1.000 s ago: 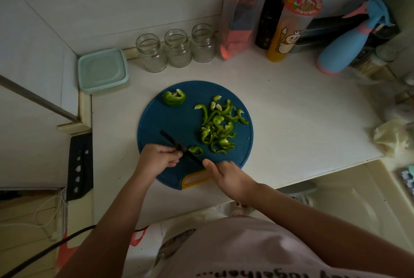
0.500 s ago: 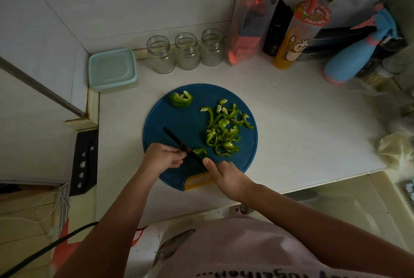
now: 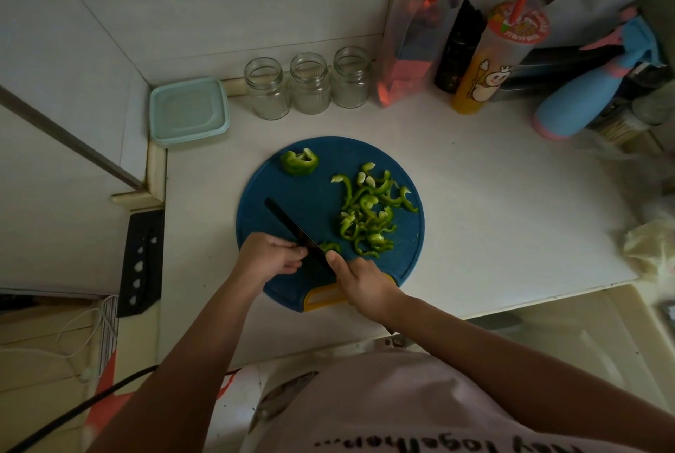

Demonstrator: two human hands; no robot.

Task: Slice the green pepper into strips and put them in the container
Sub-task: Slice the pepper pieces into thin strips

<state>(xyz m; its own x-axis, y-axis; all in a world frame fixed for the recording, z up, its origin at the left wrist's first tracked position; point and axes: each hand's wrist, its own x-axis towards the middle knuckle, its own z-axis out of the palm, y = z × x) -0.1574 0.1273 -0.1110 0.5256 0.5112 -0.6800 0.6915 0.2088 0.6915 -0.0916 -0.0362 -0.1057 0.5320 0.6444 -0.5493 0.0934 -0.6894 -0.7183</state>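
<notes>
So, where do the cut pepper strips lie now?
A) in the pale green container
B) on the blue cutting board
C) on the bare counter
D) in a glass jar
B: the strips are piled on the blue cutting board, and the container stands apart with its lid on.

knife [image 3: 292,229] handle hidden by right hand [image 3: 359,282], shirt lettering [image 3: 475,443] cropped (bottom edge)

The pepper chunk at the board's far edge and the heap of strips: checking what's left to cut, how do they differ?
The chunk is one thick curled piece; the strips are many thin slivers. The chunk lies alone at the far left; the strips are heaped on the right half. Both are green and lie on the blue board.
</notes>
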